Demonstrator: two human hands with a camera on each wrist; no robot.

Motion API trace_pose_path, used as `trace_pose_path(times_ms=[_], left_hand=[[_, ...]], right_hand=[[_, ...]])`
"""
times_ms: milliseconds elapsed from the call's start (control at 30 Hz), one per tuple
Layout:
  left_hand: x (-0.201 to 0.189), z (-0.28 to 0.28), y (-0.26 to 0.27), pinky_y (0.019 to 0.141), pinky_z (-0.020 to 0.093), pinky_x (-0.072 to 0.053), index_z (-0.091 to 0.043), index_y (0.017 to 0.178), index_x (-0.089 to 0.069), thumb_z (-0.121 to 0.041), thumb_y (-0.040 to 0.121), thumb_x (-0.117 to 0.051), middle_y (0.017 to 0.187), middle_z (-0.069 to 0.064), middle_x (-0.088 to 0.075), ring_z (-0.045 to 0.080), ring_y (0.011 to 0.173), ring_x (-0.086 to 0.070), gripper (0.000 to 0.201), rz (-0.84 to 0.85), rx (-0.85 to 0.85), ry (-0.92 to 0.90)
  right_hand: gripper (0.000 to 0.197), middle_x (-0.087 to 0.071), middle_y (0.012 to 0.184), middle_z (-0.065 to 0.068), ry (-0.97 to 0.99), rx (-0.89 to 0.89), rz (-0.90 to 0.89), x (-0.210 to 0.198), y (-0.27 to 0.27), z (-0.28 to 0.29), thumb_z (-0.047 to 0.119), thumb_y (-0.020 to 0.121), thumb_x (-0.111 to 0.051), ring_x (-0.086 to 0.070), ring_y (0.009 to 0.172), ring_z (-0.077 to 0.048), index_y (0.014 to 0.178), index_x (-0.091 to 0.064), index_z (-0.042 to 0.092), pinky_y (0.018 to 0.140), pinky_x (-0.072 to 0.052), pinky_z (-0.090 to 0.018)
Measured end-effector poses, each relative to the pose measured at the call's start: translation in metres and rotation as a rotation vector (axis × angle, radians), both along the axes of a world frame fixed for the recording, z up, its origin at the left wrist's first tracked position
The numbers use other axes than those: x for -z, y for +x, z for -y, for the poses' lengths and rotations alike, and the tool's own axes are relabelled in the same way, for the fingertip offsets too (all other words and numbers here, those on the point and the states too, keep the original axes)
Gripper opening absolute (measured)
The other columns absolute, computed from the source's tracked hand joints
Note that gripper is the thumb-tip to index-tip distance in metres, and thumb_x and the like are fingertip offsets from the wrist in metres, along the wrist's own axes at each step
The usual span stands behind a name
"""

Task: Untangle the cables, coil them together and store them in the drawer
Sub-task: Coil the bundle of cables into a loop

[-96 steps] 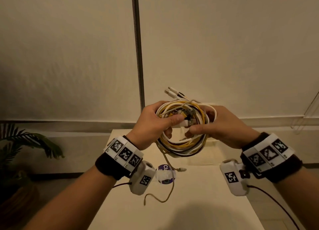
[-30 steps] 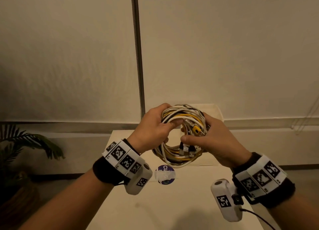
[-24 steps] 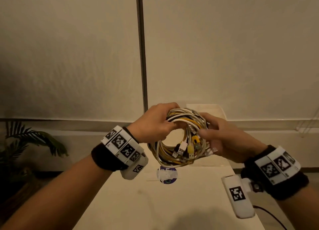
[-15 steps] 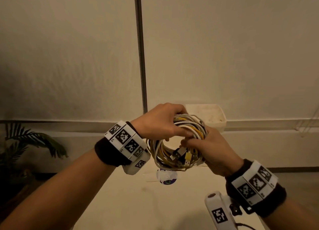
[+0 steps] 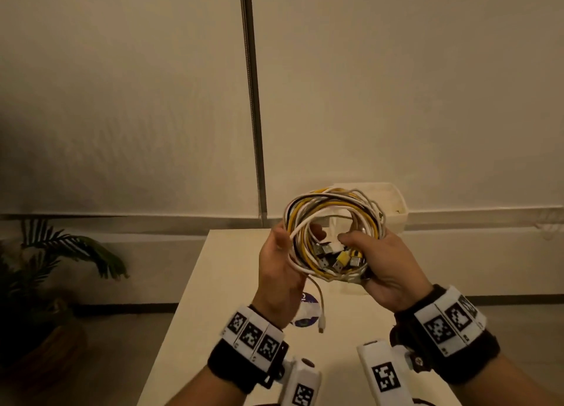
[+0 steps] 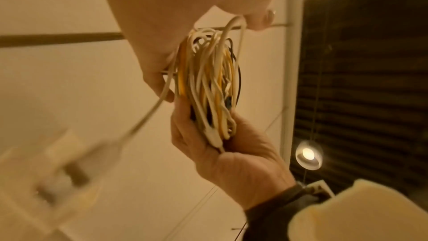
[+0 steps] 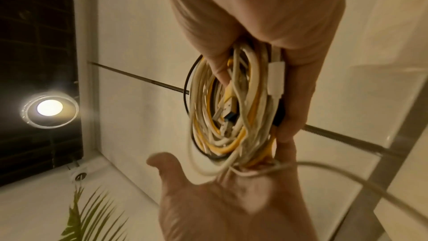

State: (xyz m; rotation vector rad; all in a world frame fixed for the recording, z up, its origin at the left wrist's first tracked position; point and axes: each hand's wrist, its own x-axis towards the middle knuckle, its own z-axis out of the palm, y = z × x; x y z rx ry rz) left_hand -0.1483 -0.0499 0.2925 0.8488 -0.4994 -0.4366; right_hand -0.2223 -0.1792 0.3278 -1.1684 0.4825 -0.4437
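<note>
Coiled cables held up in both our hands above the table.

Nearest, our left hand (image 5: 279,271) cups the coil's left side with fingers loosely curled, while our right hand (image 5: 386,262) grips the cable coil (image 5: 332,231), thumb over the plugs. One loose white cable end (image 5: 321,311) dangles toward the pale table (image 5: 219,283). Beyond stands a white bin (image 5: 393,204), and a potted plant (image 5: 58,253) far left.

behind the cable coil (image 5: 332,234), the white bin (image 5: 393,204) is half hidden; the round sticker (image 5: 306,312) below it is partly covered, its print unreadable.
</note>
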Motion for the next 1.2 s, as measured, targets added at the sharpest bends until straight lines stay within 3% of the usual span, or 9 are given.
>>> trace_pose_path(times_ms=[133, 233, 367, 533, 667, 800, 867, 933, 1200], left_hand=[[-0.006, 0.003, -0.005, 0.092, 0.055, -0.051, 0.0, 0.136, -0.044, -0.062, 0.063, -0.08, 0.124, 0.029, -0.059, 0.041, 0.112, -0.06, 0.102, -0.031, -0.057, -0.025], [-0.008, 0.009, 0.0, 0.09, 0.051, -0.055, -0.01, 0.133, -0.048, -0.03, 0.064, -0.088, 0.111, 0.018, -0.068, 0.036, 0.103, -0.066, 0.083, 0.099, -0.171, 0.12], [-0.013, 0.015, 0.005, 0.071, 0.041, -0.059, -0.013, 0.129, -0.052, 0.008, 0.074, -0.077, 0.1, 0.018, -0.069, 0.03, 0.088, -0.069, 0.064, 0.101, -0.266, 0.124], [-0.011, 0.019, 0.004, 0.054, 0.034, -0.053, -0.017, 0.119, -0.06, 0.007, 0.082, -0.069, 0.076, 0.008, -0.062, 0.019, 0.054, -0.056, 0.045, 0.149, -0.328, 0.088], [-0.012, 0.016, 0.007, 0.052, 0.027, -0.044, -0.016, 0.118, -0.061, 0.004, 0.084, -0.068, 0.076, -0.002, -0.06, 0.01, 0.055, -0.051, 0.04, 0.284, -0.325, 0.108], [-0.024, 0.009, 0.017, 0.05, 0.02, -0.042, -0.015, 0.111, -0.062, 0.002, 0.083, -0.068, 0.077, -0.001, -0.06, 0.009, 0.057, -0.049, 0.033, 0.327, -0.234, 0.159], [-0.027, 0.007, 0.023, 0.048, 0.022, -0.04, -0.014, 0.107, -0.062, 0.008, 0.085, -0.065, 0.075, 0.001, -0.059, 0.01, 0.055, -0.047, 0.031, 0.297, -0.157, 0.21], [-0.028, 0.005, 0.027, 0.049, 0.023, -0.04, -0.011, 0.108, -0.061, 0.009, 0.085, -0.064, 0.077, 0.003, -0.06, 0.009, 0.055, -0.048, 0.031, 0.298, -0.085, 0.286], [-0.024, 0.006, 0.024, 0.055, 0.025, -0.045, -0.01, 0.112, -0.065, 0.001, 0.079, -0.075, 0.08, 0.0, -0.067, 0.006, 0.057, -0.057, 0.036, 0.223, -0.05, 0.398]], right_hand=[[0.028, -0.065, 0.104, -0.033, 0.052, 0.026, 0.006, 0.0, -0.001, -0.002, -0.004, 0.081, -0.063, -0.065, 0.092, -0.048, 0.108, -0.063, 0.002, 0.074, -0.054, -0.06], [0.029, -0.063, 0.109, -0.035, 0.028, 0.024, 0.023, 0.004, -0.003, -0.007, -0.005, 0.081, -0.062, -0.065, 0.089, -0.047, 0.11, -0.062, -0.002, 0.076, -0.054, -0.059], [0.027, -0.061, 0.099, -0.037, -0.002, 0.018, 0.067, 0.009, -0.008, -0.013, -0.006, 0.081, -0.061, -0.063, 0.083, -0.042, 0.107, -0.06, -0.004, 0.077, -0.053, -0.057], [0.022, -0.061, 0.087, -0.025, -0.044, 0.021, 0.078, 0.016, -0.013, -0.021, -0.006, 0.08, -0.062, -0.061, 0.078, -0.04, 0.102, -0.059, -0.006, 0.073, -0.055, -0.049], [0.031, -0.063, 0.098, -0.032, 0.035, -0.117, 0.05, 0.018, -0.025, -0.019, 0.002, 0.082, -0.068, -0.063, 0.086, -0.046, 0.108, -0.056, -0.008, 0.074, -0.056, -0.049], [0.067, -0.067, 0.113, -0.022, -0.116, -0.354, 0.022, 0.011, -0.036, 0.003, 0.024, 0.065, -0.084, -0.066, 0.101, -0.042, 0.123, -0.054, 0.011, 0.085, -0.055, -0.055], [0.095, -0.066, 0.12, -0.011, -0.212, -0.289, 0.013, 0.003, -0.035, 0.016, 0.033, 0.05, -0.091, -0.069, 0.101, -0.033, 0.132, -0.046, 0.027, 0.085, -0.056, -0.052], [0.103, -0.063, 0.125, -0.005, -0.343, -0.218, -0.012, -0.006, -0.031, 0.018, 0.038, 0.049, -0.092, -0.07, 0.1, -0.027, 0.136, -0.037, 0.04, 0.085, -0.056, -0.051], [0.036, -0.072, 0.09, -0.007, -0.519, 0.02, 0.06, 0.019, -0.009, -0.012, 0.028, 0.09, -0.063, -0.07, 0.082, -0.018, 0.125, -0.055, 0.027, 0.075, -0.06, -0.042]])
